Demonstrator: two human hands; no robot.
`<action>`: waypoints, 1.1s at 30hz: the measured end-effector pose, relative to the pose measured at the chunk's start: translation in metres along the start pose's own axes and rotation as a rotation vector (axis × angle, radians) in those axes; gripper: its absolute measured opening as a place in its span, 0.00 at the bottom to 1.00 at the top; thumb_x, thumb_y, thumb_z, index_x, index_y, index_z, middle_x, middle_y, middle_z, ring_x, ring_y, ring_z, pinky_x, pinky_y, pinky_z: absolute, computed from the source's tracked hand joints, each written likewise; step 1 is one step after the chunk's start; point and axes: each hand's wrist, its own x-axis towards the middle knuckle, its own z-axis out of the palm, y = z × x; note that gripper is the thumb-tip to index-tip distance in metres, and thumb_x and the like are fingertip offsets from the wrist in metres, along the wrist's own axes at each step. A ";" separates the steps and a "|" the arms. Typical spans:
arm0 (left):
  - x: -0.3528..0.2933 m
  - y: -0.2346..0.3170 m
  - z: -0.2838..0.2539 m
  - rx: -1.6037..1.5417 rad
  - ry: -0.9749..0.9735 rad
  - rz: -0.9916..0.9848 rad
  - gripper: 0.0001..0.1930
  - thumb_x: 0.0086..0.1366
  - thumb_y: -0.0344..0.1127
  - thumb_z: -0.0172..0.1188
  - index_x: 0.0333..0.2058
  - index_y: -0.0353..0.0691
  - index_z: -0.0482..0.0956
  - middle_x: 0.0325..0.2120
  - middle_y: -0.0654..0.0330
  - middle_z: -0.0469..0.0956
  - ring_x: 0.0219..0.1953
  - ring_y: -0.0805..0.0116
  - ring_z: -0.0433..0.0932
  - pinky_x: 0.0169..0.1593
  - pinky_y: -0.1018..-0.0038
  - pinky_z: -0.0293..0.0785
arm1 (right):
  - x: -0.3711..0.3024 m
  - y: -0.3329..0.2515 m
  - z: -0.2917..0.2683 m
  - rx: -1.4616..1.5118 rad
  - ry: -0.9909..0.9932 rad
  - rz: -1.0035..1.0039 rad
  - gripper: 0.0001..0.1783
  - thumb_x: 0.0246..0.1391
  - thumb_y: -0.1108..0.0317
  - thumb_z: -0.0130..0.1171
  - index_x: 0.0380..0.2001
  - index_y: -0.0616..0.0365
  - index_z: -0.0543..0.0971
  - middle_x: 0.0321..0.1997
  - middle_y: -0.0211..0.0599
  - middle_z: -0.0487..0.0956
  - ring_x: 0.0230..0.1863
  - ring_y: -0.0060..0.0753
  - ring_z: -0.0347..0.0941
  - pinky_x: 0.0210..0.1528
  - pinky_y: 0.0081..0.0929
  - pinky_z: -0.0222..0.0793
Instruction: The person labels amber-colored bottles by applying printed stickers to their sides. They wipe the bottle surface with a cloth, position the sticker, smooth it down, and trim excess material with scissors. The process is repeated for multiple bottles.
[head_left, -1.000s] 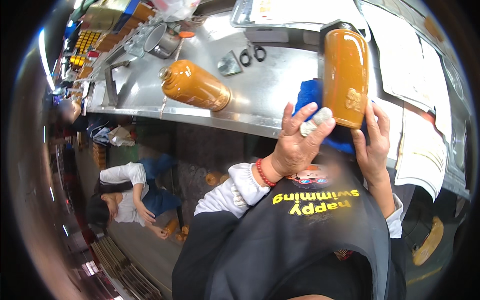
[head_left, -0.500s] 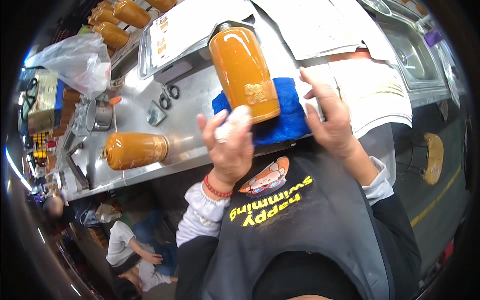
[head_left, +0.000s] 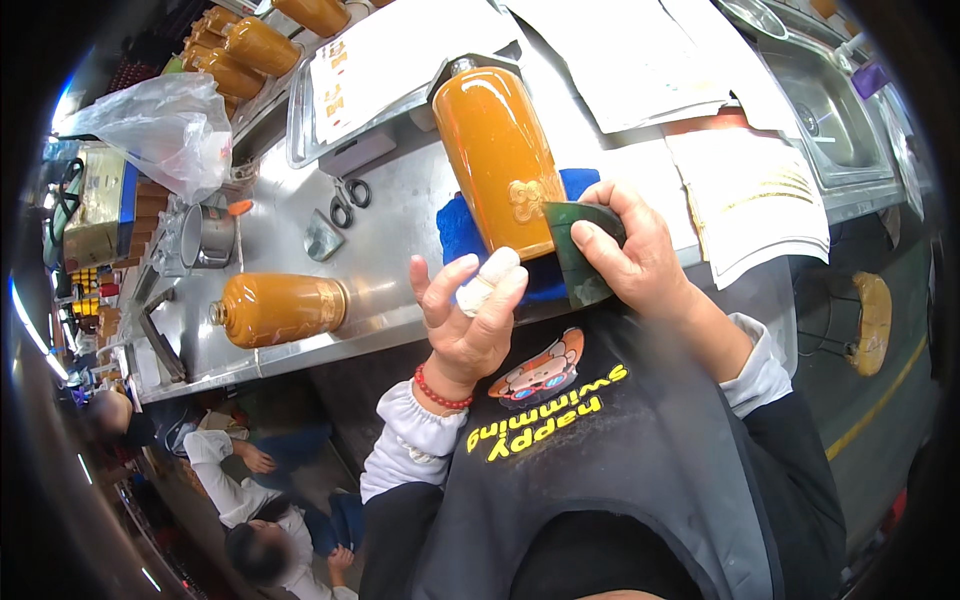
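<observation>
half a second ago our right hand was empty and spread beside the papers; now it has closed on a dark green sheet, pinched between thumb and fingers. we hold the sheet just beside the raised emblem of the orange-brown bottle, near its base, though we cannot tell whether the edge touches. for the work in hand, we judge this means the sheet is now within reach of the emblem.

our left hand is open, fingers spread, a white covering on some of the fingertips, close to the bottle's base; we see no grip there and cannot tell if it touches. the bottle has kept its place: it lies with its neck end at the black stand and its base toward us over the blue cloth. our second bottle still lies to the left on the metal bench.
</observation>
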 end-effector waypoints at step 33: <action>0.027 -0.024 0.022 -0.089 -0.207 -0.280 0.46 0.60 0.54 0.68 0.67 0.31 0.59 0.61 0.46 0.69 0.66 0.37 0.62 0.70 0.40 0.45 | 0.181 0.184 -0.341 -1.202 -0.030 0.260 0.10 0.57 0.76 0.55 0.40 0.60 0.83 0.41 0.44 0.79 0.45 0.41 0.76 0.50 0.35 0.72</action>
